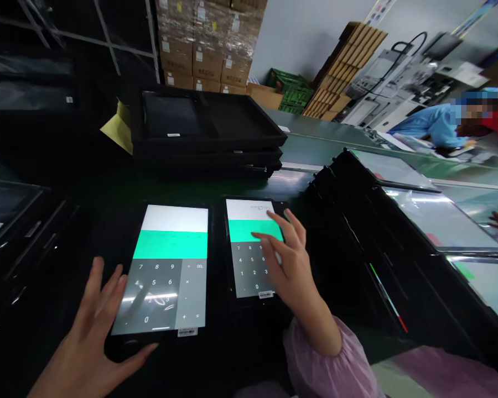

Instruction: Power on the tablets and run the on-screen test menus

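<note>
Left hand (93, 326): fingers spread, laid on the left tablet (166, 271), lower centre-left of frame.
Right hand (288, 260): fingers apart, pressed on the right tablet (253, 249), centre.
Risk: wrong keys could be struck by stray fingertips.

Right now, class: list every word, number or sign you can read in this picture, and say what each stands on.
"7 8 9", "4 5 6", "0", "DEL": grey keypad on the left black tablet.
"4", "1 2 3", "0": keypad on the right black tablet, partly under the right hand.
Right tablet's top digits, both barcode stickers, brown carton labels: too blurred to read.
</note>
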The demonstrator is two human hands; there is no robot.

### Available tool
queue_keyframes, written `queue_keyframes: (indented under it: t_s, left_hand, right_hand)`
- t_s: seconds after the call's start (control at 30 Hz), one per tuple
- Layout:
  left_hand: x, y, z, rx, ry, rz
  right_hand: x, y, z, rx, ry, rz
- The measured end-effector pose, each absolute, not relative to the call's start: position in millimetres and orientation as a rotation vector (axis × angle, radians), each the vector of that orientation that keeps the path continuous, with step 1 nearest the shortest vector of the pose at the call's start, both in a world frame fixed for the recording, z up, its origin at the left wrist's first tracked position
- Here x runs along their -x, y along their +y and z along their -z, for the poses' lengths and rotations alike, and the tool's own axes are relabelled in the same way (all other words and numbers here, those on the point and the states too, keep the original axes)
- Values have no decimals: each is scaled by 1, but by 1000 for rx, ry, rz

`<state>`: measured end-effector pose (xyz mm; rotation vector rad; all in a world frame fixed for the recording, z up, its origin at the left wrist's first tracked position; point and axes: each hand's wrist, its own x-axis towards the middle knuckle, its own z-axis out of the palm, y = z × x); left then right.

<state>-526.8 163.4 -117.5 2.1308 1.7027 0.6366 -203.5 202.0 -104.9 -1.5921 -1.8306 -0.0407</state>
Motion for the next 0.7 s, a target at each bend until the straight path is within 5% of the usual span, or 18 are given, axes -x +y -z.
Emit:
queue_keyframes:
  t_s: [0.7]
  left_hand:
    - [596,203,162,-2826,1361,-620]
  right_hand:
    - [283,224,116,1583,-2053,-407]
